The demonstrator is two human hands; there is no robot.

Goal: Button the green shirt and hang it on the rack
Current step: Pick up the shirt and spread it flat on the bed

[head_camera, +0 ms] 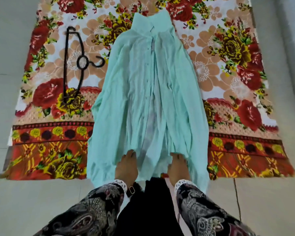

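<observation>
A floral blanket [228,65] covers the floor [15,201]. The green shirt [143,99] lies on it lengthwise, collar far. Left of it lies a black hanger [70,65]. Left hand [126,166] and right hand [178,167] grip the near hem, fingers curled into the cloth.

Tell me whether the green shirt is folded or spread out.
Spread out: the green shirt lies flat, full length on the floral blanket, collar far, both hands at its hem.

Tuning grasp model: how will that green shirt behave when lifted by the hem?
The green shirt is probably very floppy: it lies in loose wrinkles on the floral blanket. Likely light, since the fabric looks thin, almost sheer. The unbuttoned front panels would probably fall apart.
</observation>
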